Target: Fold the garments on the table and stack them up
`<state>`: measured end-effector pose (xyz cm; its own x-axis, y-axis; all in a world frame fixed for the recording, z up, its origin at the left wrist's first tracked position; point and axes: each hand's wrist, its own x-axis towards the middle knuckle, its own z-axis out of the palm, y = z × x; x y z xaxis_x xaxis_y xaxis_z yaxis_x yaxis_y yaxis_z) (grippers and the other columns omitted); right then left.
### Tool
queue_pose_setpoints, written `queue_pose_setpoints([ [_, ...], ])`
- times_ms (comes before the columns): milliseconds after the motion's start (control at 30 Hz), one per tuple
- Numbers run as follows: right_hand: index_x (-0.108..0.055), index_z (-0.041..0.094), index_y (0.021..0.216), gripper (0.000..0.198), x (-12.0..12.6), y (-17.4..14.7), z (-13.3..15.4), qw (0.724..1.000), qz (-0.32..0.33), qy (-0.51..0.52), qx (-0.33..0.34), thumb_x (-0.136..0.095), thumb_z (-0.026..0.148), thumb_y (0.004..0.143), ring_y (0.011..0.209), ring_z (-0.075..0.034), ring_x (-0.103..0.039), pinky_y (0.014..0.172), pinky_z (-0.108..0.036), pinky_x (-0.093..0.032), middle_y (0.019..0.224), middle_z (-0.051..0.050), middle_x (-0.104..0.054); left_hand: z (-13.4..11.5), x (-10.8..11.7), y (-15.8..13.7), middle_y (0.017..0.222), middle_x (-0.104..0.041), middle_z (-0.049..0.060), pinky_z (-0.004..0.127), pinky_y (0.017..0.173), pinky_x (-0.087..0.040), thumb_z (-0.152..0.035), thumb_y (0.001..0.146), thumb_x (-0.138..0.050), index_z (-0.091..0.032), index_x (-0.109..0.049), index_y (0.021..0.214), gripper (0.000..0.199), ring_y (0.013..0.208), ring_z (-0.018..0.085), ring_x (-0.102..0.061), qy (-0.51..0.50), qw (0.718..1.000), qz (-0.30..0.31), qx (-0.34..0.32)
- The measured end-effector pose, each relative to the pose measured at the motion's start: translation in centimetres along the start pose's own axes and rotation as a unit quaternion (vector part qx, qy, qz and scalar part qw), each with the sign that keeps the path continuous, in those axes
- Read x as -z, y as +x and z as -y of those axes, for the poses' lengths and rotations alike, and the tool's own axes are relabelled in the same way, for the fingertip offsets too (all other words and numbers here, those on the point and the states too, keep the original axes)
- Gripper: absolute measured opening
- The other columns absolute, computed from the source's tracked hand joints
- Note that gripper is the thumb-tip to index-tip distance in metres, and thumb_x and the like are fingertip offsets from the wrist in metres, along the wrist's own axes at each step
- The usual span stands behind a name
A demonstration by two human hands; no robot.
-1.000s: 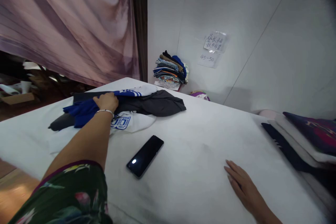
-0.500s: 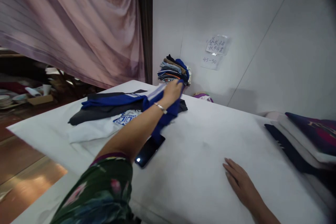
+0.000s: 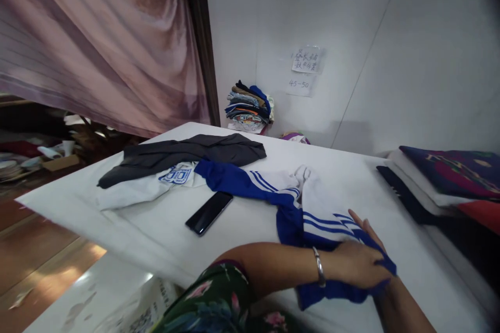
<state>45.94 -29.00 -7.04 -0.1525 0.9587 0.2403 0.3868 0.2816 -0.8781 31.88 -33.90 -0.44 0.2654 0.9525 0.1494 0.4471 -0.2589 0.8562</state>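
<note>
A blue and white striped long-sleeved top (image 3: 242, 179) stretches across the white table from the middle to the lower right. My left hand (image 3: 357, 263), with a silver bracelet at the wrist, is closed on its blue cloth. Partly hidden behind that hand and the cloth, my right hand (image 3: 369, 231) has its visible fingers stretched out against the top's edge. Left of the top lie a dark grey garment (image 3: 195, 150) and a white garment with blue lettering (image 3: 136, 190). A black phone (image 3: 209, 213) rests just in front of them.
Folded clothes make a stack (image 3: 248, 106) by the wall behind the table (image 3: 250, 226). Another pile of folded garments (image 3: 429, 184) stands at the right. Handwritten paper signs (image 3: 305, 60) hang on the wall. A clear plastic bag (image 3: 144, 307) is at the lower left.
My left hand has pulled the blue and white top from the garment pile rightward and nearer me, beside my right hand. The dark grey garment is now uncovered. The view has shifted slightly.
</note>
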Motion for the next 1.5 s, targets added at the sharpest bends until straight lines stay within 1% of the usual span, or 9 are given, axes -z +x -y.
queue_pose_setpoints([
  [100, -0.052, 0.028, 0.139, 0.064, 0.7, 0.2, 0.6, 0.998, 0.001, 0.029, -0.05, -0.05, 0.06, 0.084, 0.129, -0.03, -0.051, 0.104, -0.041, -0.045, 0.136, -0.004, -0.058, 0.1, -0.9, -2.0, 0.077, -0.075, 0.007, 0.034, 0.066, -0.047, -0.051, 0.073, -0.062, -0.039, -0.069, 0.075, 0.014, 0.073, 0.018, -0.07, 0.069, 0.976, 0.186, -0.087],
  [233, -0.053, 0.025, 0.138, 0.069, 0.2, 1.1, 1.6, 0.983, 0.047, 0.107, -0.142, -0.061, 0.05, 0.074, 0.104, -0.032, -0.067, 0.087, -0.043, -0.054, 0.108, -0.007, -0.073, -1.5, 2.3, -2.5, 0.084, -0.075, 0.011, 0.036, 0.066, -0.049, -0.055, 0.08, -0.055, -0.037, -0.071, 0.096, 0.029, 0.075, 0.021, -0.071, 0.067, 0.949, 0.274, -0.14],
  [400, -0.044, 0.02, 0.144, 0.081, 1.3, 1.2, 1.5, 0.955, -0.034, 0.248, -0.161, -0.065, 0.036, 0.067, 0.068, -0.026, -0.069, 0.067, -0.038, -0.054, 0.078, -0.003, -0.073, -2.2, 8.8, -0.2, 0.104, -0.074, 0.005, 0.033, 0.083, -0.052, -0.045, 0.09, -0.046, -0.035, -0.069, 0.109, 0.031, 0.093, 0.019, -0.068, 0.007, 0.98, 0.151, -0.13],
  [567, -0.055, 0.018, 0.134, 0.074, 2.5, 0.9, 1.9, 0.942, -0.147, 0.249, -0.173, -0.064, 0.028, 0.061, 0.059, -0.021, -0.062, 0.059, -0.034, -0.05, 0.066, 0.001, -0.064, 1.4, 12.7, 2.8, 0.121, -0.066, 0.01, 0.039, 0.103, -0.041, -0.035, 0.09, -0.049, -0.019, -0.063, 0.12, 0.036, 0.117, 0.025, -0.057, 0.206, 0.974, -0.087, -0.036],
  [867, -0.066, 0.013, 0.121, 0.072, 2.0, 0.7, 4.8, 0.936, -0.227, 0.156, -0.22, -0.054, 0.023, 0.05, 0.045, -0.011, -0.035, 0.046, -0.024, -0.031, 0.046, 0.01, -0.041, 4.7, 10.8, 1.5, 0.102, -0.071, 0.01, 0.033, 0.088, -0.043, -0.035, 0.093, -0.046, -0.019, -0.068, 0.097, 0.028, 0.099, 0.024, -0.063, 0.313, 0.949, 0.007, 0.019],
  [1033, -0.067, 0.013, 0.118, 0.069, 2.1, 0.6, 4.5, 0.934, -0.247, 0.144, -0.215, -0.05, 0.023, 0.052, 0.045, -0.011, -0.035, 0.045, -0.022, -0.029, 0.045, 0.009, -0.04, 3.3, 13.4, 1.4, 0.099, -0.069, 0.007, 0.032, 0.084, -0.043, -0.033, 0.093, -0.043, -0.021, -0.066, 0.095, 0.026, 0.095, 0.022, -0.062, 0.24, 0.966, -0.099, 0.0],
  [1167, -0.068, 0.014, 0.115, 0.065, 1.9, 1.0, 3.2, 0.95, -0.206, 0.107, -0.207, -0.05, 0.02, 0.053, 0.058, -0.015, -0.053, 0.057, -0.026, -0.044, 0.061, 0.003, -0.059, 2.2, 14.5, 0.7, 0.095, -0.068, 0.005, 0.031, 0.081, -0.044, -0.036, 0.093, -0.042, -0.022, -0.064, 0.094, 0.026, 0.089, 0.021, -0.061, 0.188, 0.966, -0.177, -0.024],
  [1367, -0.07, 0.018, 0.11, 0.051, 2.0, 1.0, 2.0, 0.956, -0.279, -0.047, -0.075, -0.051, 0.019, 0.063, 0.111, -0.026, -0.058, 0.101, -0.043, -0.043, 0.117, -0.008, -0.067, 4.2, 9.8, -3.3, 0.091, -0.068, 0.003, 0.03, 0.08, -0.045, -0.032, 0.093, -0.043, -0.023, -0.062, 0.092, 0.021, 0.088, 0.019, -0.062, 0.191, 0.98, -0.008, -0.051],
  [1500, -0.066, 0.017, 0.116, 0.042, 1.1, 0.3, 3.9, 0.967, -0.247, 0.066, -0.011, -0.051, 0.034, 0.08, 0.093, -0.023, -0.066, 0.09, -0.042, -0.052, 0.102, -0.009, -0.072, 5.4, 7.9, -5.5, 0.095, -0.069, 0.004, 0.031, 0.083, -0.046, -0.029, 0.091, -0.046, -0.022, -0.063, 0.095, 0.018, 0.092, 0.02, -0.062, 0.201, 0.975, 0.024, -0.085],
])
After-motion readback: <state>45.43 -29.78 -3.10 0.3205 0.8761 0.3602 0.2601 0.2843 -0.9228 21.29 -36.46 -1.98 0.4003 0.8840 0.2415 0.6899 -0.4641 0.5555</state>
